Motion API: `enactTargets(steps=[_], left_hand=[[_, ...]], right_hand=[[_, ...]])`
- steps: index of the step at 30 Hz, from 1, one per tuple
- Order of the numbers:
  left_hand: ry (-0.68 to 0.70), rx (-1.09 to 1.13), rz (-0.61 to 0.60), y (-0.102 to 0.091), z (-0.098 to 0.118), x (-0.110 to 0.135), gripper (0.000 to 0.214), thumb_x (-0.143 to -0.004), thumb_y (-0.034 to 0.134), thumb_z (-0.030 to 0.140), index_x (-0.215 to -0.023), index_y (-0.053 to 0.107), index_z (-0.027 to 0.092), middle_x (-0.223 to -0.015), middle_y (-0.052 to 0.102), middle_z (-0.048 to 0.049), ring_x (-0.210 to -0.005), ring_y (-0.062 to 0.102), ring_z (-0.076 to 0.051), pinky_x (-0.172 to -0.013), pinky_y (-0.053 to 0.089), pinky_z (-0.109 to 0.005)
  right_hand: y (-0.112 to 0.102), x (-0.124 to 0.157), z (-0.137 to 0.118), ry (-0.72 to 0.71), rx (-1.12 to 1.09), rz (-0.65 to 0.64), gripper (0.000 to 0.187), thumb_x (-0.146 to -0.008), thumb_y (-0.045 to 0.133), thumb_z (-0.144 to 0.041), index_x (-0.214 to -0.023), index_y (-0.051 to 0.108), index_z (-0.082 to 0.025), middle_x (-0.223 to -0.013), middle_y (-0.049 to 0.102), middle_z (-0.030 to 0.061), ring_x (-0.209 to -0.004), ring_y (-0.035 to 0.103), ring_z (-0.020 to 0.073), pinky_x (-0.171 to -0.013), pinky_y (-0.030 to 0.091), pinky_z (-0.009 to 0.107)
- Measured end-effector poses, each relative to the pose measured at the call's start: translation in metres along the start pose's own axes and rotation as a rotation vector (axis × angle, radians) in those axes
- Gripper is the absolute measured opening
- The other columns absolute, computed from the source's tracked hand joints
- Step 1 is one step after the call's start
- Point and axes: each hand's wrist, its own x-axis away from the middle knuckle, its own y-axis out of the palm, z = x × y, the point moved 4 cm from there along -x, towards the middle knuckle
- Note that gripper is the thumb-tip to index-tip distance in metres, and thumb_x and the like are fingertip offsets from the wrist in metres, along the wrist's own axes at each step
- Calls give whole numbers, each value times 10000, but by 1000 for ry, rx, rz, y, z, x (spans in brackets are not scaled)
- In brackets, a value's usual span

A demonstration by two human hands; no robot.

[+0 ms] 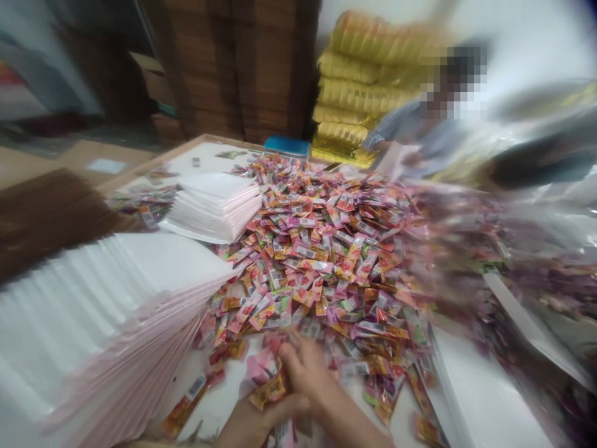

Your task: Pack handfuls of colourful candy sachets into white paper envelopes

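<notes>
A big heap of small colourful candy packets [326,249] covers the white table [476,386]. At the near edge my left hand [252,423] is closed on a few of the packets [268,389], one orange and some pink. My right hand [308,373] lies just beside it, fingers reaching onto the near edge of the heap and touching the left hand's bundle. Motion blur smears the right hand's fingers, so I cannot make out whether they grip anything.
A fanned stack of white and pink bags [102,323] lies at my left, with a second white stack [214,205] farther back. Across the table a person [420,124] works, blurred. Yellow sacks [359,93] and brown cardboard stacks [242,68] stand behind.
</notes>
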Motion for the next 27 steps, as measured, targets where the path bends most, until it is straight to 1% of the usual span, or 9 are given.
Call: enactTargets(steps=[4, 9, 12, 16, 19, 21, 24, 25, 27], left_hand=[[-54, 117, -29, -1, -1, -6, 511, -507, 856, 210, -995, 719, 144, -818, 759, -95, -815, 697, -309, -793, 523, -416], [11, 128, -77, -1, 10, -6, 438, -504, 837, 176, -929, 745, 132, -814, 761, -90, -763, 691, -285, -767, 526, -385], [32, 62, -74, -5, 11, -9, 334, -526, 813, 170, -855, 760, 137, -806, 758, -80, -769, 674, -259, -752, 517, -346], [54, -120, 65, -19, 6, -18, 248, -547, 779, 156, -794, 753, 158, -788, 740, -47, -765, 649, -230, -732, 495, -318], [12, -181, 132, -28, 0, -24, 187, -536, 765, 148, -720, 726, 147, -716, 714, -38, -709, 635, -226, -687, 488, -322], [-12, -192, 146, -31, -3, -26, 186, -524, 767, 160, -703, 719, 139, -685, 706, -42, -668, 623, -220, -656, 484, -321], [-29, -217, 157, -30, -5, -27, 220, -513, 772, 180, -727, 728, 149, -683, 710, -37, -688, 624, -225, -652, 485, -316], [-33, -228, 157, -29, -5, -27, 215, -507, 767, 168, -718, 728, 154, -667, 706, -30, -679, 620, -222, -636, 481, -307], [-46, -246, 144, -25, -5, -26, 176, -498, 739, 117, -667, 713, 157, -601, 680, -14, -610, 600, -204, -580, 463, -291]], right_hand=[[9, 3, 10, 147, -371, -150, 515, -877, 477, -593, -1244, 590, -251, -1250, 607, 60, -1216, 507, 240, -1035, 366, 370], [9, 18, 27, 235, -729, -294, 716, -756, 613, -644, -1352, 484, -269, -1321, 557, 83, -1239, 493, 276, -1040, 362, 444], [-3, 21, 32, 211, -634, -292, 667, -778, 655, -551, -1354, 479, -265, -1321, 557, 81, -1236, 496, 275, -1046, 353, 445], [-20, 15, 31, 122, -359, -254, 478, -849, 612, -450, -1287, 548, -270, -1275, 593, 61, -1179, 538, 251, -1028, 381, 416], [-27, 10, 34, 127, -143, -192, 411, -847, 615, -424, -1213, 602, -238, -1158, 652, 72, -1039, 611, 242, -925, 463, 388], [-29, 8, 31, 111, -24, -104, 494, -788, 686, -412, -1239, 580, -240, -1177, 635, 79, -1040, 604, 243, -891, 481, 367], [-23, 6, 20, 9, 80, -17, 747, -625, 824, -357, -1304, 525, -275, -1260, 581, 66, -1123, 552, 250, -945, 444, 352], [-20, 5, 18, -6, 85, -5, 730, -598, 840, -344, -1269, 559, -278, -1225, 604, 54, -1100, 564, 245, -947, 439, 343], [-12, 1, 20, 26, 63, 14, 525, -604, 832, -339, -1097, 672, -256, -1060, 678, 32, -980, 612, 225, -891, 456, 319]])
